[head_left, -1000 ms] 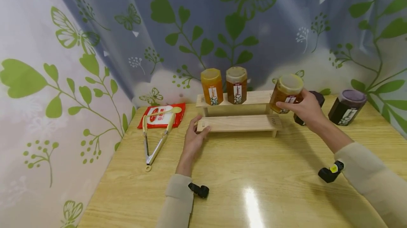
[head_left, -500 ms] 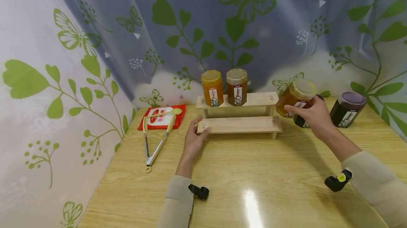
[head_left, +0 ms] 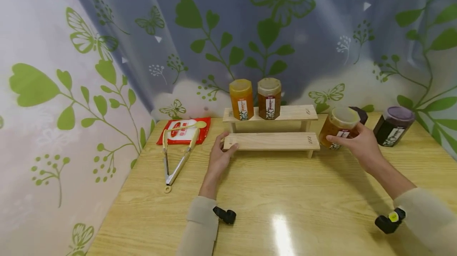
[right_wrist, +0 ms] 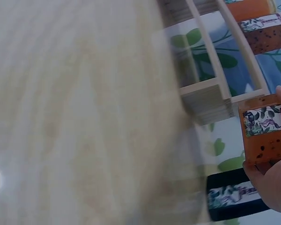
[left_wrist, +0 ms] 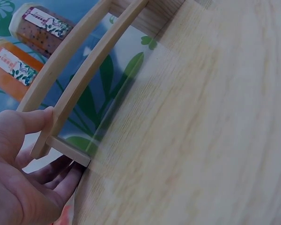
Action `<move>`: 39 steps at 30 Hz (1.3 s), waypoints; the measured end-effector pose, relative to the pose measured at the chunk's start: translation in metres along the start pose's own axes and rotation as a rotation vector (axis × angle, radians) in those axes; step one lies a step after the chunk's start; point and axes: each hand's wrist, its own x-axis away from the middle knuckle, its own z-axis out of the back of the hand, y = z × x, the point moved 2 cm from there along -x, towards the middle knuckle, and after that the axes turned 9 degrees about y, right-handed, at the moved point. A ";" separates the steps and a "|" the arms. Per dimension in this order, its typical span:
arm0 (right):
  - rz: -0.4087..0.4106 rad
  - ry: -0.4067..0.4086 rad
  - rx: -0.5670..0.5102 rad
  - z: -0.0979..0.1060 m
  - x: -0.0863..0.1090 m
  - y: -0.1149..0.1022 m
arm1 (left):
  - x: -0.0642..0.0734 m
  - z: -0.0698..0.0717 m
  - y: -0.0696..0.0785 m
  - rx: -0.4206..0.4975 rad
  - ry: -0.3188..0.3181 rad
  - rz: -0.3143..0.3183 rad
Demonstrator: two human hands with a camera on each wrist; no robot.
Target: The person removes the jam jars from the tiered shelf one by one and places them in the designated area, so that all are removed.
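Amber jar (head_left: 330, 130) w/in R hand (head_left: 365, 148) grip, just R of stand (head_left: 272, 141).

A blue-and-white curtain (head_left: 228, 6), printed with green leaves and butterflies, hangs behind the wood-grain table (head_left: 264, 184). A bright reflection (head_left: 282, 234) marks the near surface.

Frame centre: two jars (head_left: 269, 101) atop rack (head_left: 271, 141). Left: tongs (head_left: 181, 163) partly on packet (head_left: 183, 133). Right: half-hidden jar (head_left: 362, 116) apparently behind held jar (head_left: 339, 124).
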 end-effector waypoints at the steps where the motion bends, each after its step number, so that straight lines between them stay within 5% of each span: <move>1: 0.004 0.000 0.011 0.001 0.003 0.004 | 0.000 0.000 0.000 -0.002 -0.002 0.001; 19: -0.026 0.010 0.187 0.039 0.020 0.059 | 0.001 0.000 0.001 -0.006 0.003 0.019; 39: -0.092 0.166 0.334 0.103 0.018 0.092 | 0.003 -0.001 0.003 -0.023 0.005 0.026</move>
